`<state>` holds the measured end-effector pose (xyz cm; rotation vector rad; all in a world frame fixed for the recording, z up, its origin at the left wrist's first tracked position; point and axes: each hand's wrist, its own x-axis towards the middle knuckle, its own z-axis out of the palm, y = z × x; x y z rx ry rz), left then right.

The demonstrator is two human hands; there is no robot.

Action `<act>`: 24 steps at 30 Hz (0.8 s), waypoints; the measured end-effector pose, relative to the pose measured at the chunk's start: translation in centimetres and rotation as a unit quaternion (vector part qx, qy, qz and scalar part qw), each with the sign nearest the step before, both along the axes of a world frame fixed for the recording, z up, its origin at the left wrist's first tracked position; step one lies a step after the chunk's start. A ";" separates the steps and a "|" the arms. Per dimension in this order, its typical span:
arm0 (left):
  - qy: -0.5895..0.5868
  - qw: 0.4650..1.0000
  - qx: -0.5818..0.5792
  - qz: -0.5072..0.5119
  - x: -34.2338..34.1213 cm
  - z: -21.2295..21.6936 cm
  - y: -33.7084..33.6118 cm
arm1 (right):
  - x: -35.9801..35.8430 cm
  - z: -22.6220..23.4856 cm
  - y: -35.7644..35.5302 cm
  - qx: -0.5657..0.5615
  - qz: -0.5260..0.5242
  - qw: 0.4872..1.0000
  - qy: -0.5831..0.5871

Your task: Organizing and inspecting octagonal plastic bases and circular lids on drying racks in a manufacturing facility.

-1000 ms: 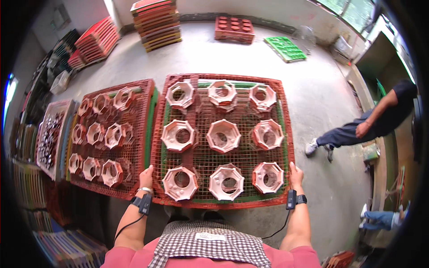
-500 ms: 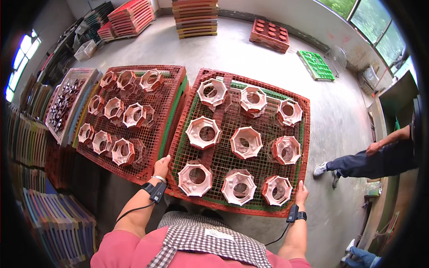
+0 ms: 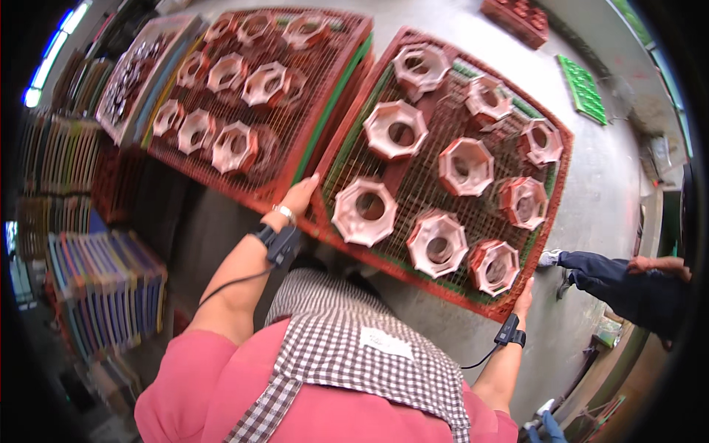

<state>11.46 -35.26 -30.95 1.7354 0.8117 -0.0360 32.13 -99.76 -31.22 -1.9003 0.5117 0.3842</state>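
Note:
A red plastic mesh tray (image 3: 391, 264) lies tilted in front of me, with a green layer showing inside its rim. Several pinkish-white octagonal ring pieces with reddish sides (image 3: 481, 156) sit spaced out on its mesh. My left hand (image 3: 299, 198) is closed on the tray's near left corner, thumb up on the rim. At the near right corner, my right hand (image 3: 523, 299) grips the side edge. The undersides of both hands' fingers are hidden by the tray. Close by on the left, a second red mesh tray (image 3: 221, 184) bears similar octagonal pieces.
A pale tray of small dark pieces (image 3: 144, 77) stands far left. Stacked coloured frames (image 3: 111, 284) fill the left side. A green tray (image 3: 582, 88) and a red stack (image 3: 517, 21) lie on the floor beyond. At right, a person in dark trousers (image 3: 617, 284) stands near.
My view has turned and dipped, so both trays sit higher and further right, more slanted. Both hands keep their hold on the tray's near corners. The person at right remains there.

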 end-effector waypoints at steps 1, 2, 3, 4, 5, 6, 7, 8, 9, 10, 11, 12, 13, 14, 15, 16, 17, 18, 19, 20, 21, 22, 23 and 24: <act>-0.025 0.999 0.012 -0.016 0.0 0.3 -0.3 | -0.6 0.1 -0.3 0.061 -0.029 0.998 0.013; -0.024 0.999 -0.027 -0.007 0.1 1.0 -0.6 | -1.3 0.4 0.0 0.050 -0.028 0.998 -0.006; -0.019 1.000 0.012 -0.020 0.5 1.9 -1.2 | -1.9 0.7 0.1 0.044 -0.021 0.999 0.003; -0.012 0.999 0.015 -0.032 0.6 2.4 -1.0 | -2.1 0.9 0.6 0.015 -0.015 1.000 0.007; -0.008 0.999 0.019 -0.045 0.5 2.4 -0.6 | -2.3 1.2 1.2 -0.011 -0.011 1.000 0.008; -0.004 0.999 0.020 -0.036 0.1 2.0 -0.4 | -2.4 1.5 1.8 -0.018 0.000 1.000 -0.006; 0.006 1.000 0.001 -0.027 -0.4 1.7 -0.4 | -2.4 2.0 2.4 -0.016 0.009 1.000 -0.003; 0.012 1.000 -0.018 -0.022 -0.6 1.3 -0.3 | -2.4 2.4 2.7 0.001 -0.015 1.000 0.012; 0.010 1.000 -0.019 -0.022 -0.3 1.7 -0.9 | -2.6 2.5 2.3 0.016 -0.044 0.999 0.025; 0.021 1.000 -0.018 -0.007 -0.1 2.2 -1.7 | -2.5 2.1 1.7 0.058 -0.044 0.997 0.004; 0.032 0.999 -0.017 0.008 -0.1 2.6 -2.4 | -2.5 1.7 0.8 0.055 -0.045 0.997 0.002; 0.030 1.000 0.007 0.003 0.0 2.5 -2.4 | -2.3 1.5 0.2 0.027 -0.032 0.999 0.000; 0.028 1.000 0.005 0.004 0.0 2.4 -2.8 | -2.3 1.3 -0.4 -0.001 -0.020 1.000 -0.002; 0.032 0.999 0.004 0.010 0.1 3.1 -3.1 | -2.3 1.0 0.0 -0.037 -0.018 0.999 -0.013; 0.035 0.999 0.003 0.017 0.2 3.6 -3.3 | -2.2 0.9 0.1 -0.036 -0.016 0.999 -0.013; 0.020 0.999 0.008 0.024 0.0 2.4 -3.3 | -2.2 0.9 0.1 -0.070 0.004 0.997 -0.025; 0.019 0.999 0.012 0.028 0.0 2.6 -3.2 | -2.1 0.7 0.8 -0.102 0.024 0.994 -0.039; 0.023 0.999 0.014 0.034 -0.3 2.8 -3.4 | -2.0 0.7 1.3 -0.129 0.034 0.991 -0.029; 0.027 0.999 0.017 0.042 -0.6 3.0 -3.5 | -1.6 0.6 2.0 -0.124 0.039 0.991 -0.030; 0.054 0.998 0.003 0.009 -0.6 3.5 -3.1 | -1.4 0.1 1.6 -0.127 0.036 0.990 -0.037; 0.054 0.998 0.019 0.022 -0.6 4.1 -3.5 | -1.3 -0.7 0.9 -0.131 0.034 0.990 -0.042; 0.029 0.999 0.031 0.009 -0.7 3.6 -3.5 | -0.7 -1.7 0.2 -0.177 0.076 0.978 -0.074; -0.006 0.999 0.037 -0.012 0.1 2.2 -3.5 | -0.1 -2.6 -3.1 -0.099 0.050 0.994 -0.015; -0.021 0.989 0.131 -0.068 0.4 0.8 -3.5 | 0.2 -3.8 -3.6 -0.046 0.014 0.997 -0.064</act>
